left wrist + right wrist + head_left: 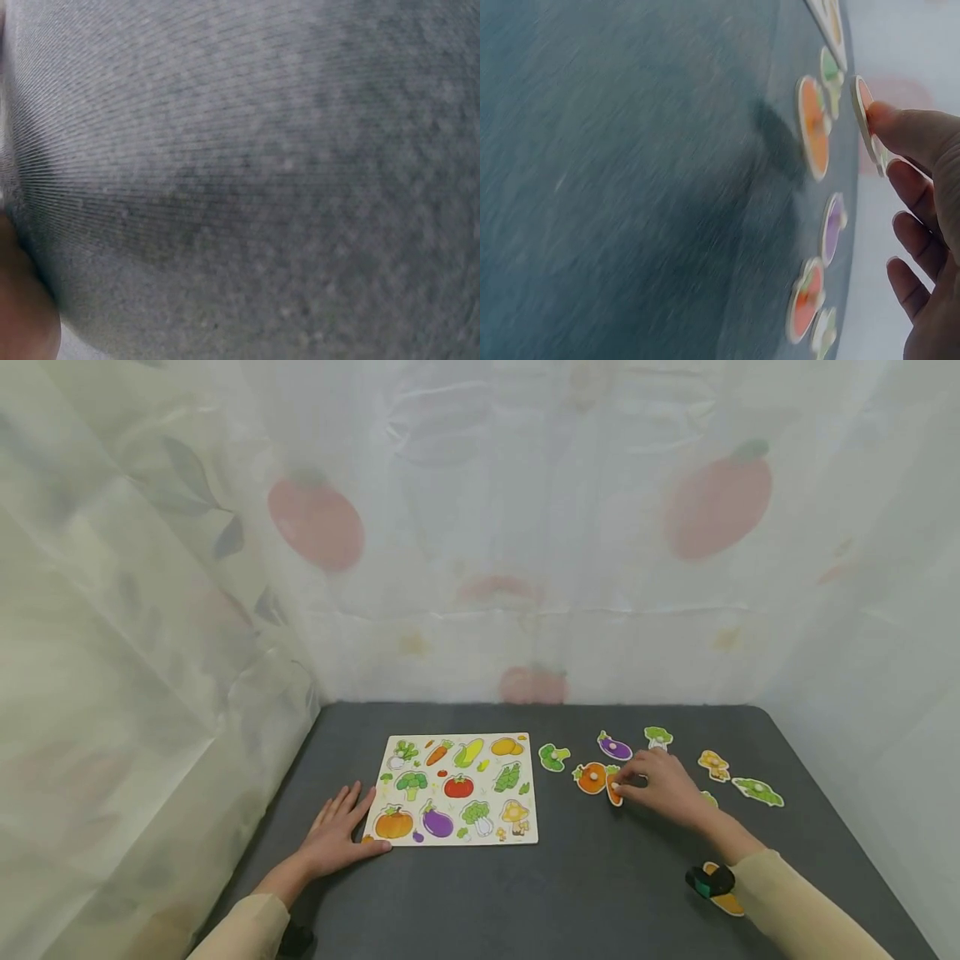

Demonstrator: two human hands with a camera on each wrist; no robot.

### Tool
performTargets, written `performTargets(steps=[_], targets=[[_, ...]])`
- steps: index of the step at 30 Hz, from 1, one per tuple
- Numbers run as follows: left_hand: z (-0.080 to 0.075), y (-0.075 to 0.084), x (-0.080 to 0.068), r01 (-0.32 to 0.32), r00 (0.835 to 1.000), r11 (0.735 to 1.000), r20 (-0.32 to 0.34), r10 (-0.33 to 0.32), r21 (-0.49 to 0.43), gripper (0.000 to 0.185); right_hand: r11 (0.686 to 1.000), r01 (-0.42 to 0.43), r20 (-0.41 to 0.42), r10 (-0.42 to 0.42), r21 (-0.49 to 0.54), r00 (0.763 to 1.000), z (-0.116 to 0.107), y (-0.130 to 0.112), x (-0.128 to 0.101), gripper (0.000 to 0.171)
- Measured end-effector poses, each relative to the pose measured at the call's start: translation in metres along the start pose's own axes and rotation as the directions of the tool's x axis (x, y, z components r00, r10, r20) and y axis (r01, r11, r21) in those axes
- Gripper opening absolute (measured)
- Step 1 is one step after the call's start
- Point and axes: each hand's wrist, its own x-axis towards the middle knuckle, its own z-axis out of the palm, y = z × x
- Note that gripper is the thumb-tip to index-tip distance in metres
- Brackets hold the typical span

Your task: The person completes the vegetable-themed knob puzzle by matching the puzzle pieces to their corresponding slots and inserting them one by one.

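My right hand (663, 783) pinches an orange carrot puzzle piece (614, 788) between thumb and fingers. The right wrist view has the carrot piece (864, 112) raised off the tabletop. Just left of it in the head view lies a pumpkin piece (592, 778) with a small knob. The vegetable puzzle board (452, 790) lies flat at left centre, its printed pictures facing up. With fingers spread, my left hand (336, 835) rests at the board's left edge, thumb on the near left corner. The left wrist view is mostly blurred grey surface.
Around my right hand lie broccoli (553, 757), eggplant (616, 747), leafy cabbage (657, 737), mushroom (713, 765) and pea pod (757, 791) pieces. A yellow piece (727, 903) shows partly beneath the right wrist. Printed white curtains (525, 560) surround the dark table (555, 902).
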Motion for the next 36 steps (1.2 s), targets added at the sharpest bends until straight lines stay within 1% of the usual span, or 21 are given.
performTargets(steps=[2, 4, 7, 11, 15, 20, 24, 27, 29, 32, 36], targets=[[0.002, -0.002, 0.0, -0.023, 1.0, 1.0, -0.017, 0.023, -0.018, 0.109, 1.0, 0.011, -0.01, -0.011, 0.003, 1.0, 0.003, -0.005, 0.007, 0.008], [0.002, -0.003, 0.0, -0.032, 0.999, 0.999, -0.022, 0.032, -0.023, 0.109, 1.0, 0.015, -0.009, -0.015, 0.005, 1.0, 0.005, -0.011, 0.013, 0.008], [0.002, -0.004, 0.0, -0.018, 1.0, 1.0, -0.007, 0.018, -0.025, 0.11, 1.0, 0.025, -0.011, -0.025, 0.011, 1.0, 0.009, -0.02, 0.022, 0.006], [0.0, -0.002, 0.001, 0.018, 1.0, 1.0, 0.02, -0.017, -0.014, 0.111, 0.999, 0.04, -0.019, -0.04, 0.016, 0.999, 0.015, -0.031, 0.032, 0.006], [-0.001, -0.001, 0.001, 0.028, 0.999, 1.0, 0.028, -0.028, 0.005, 0.11, 0.998, 0.051, -0.024, -0.05, 0.038, 0.998, 0.022, -0.041, 0.042, 0.005], [-0.001, -0.001, 0.001, 0.012, 1.0, 1.0, 0.003, -0.012, -0.002, 0.108, 0.998, 0.048, -0.024, -0.048, 0.029, 0.999, 0.032, -0.055, 0.057, 0.005], [0.001, -0.002, 0.0, -0.013, 1.0, 1.0, -0.018, 0.012, -0.019, 0.107, 0.999, 0.031, 0.0, -0.031, 0.014, 1.0, 0.041, -0.07, 0.071, 0.007], [0.001, -0.001, 0.0, -0.009, 1.0, 1.0, -0.014, 0.009, -0.024, 0.107, 1.0, 0.002, 0.025, -0.002, 0.014, 1.0, 0.05, -0.079, 0.082, 0.009], [-0.001, 0.0, 0.0, 0.009, 1.0, 1.0, -0.003, -0.009, -0.013, 0.109, 1.0, -0.009, 0.035, 0.008, 0.013, 0.999, 0.056, -0.085, 0.089, 0.009], [-0.002, 0.001, 0.001, 0.021, 1.0, 1.0, 0.01, -0.021, 0.008, 0.109, 1.0, -0.007, 0.039, 0.006, 0.02, 0.999, 0.064, -0.093, 0.099, 0.007], [-0.002, 0.0, 0.001, 0.022, 1.0, 1.0, 0.013, -0.022, 0.019, 0.108, 0.999, 0.001, 0.045, -0.002, 0.033, 0.999, 0.071, -0.103, 0.109, 0.006]])
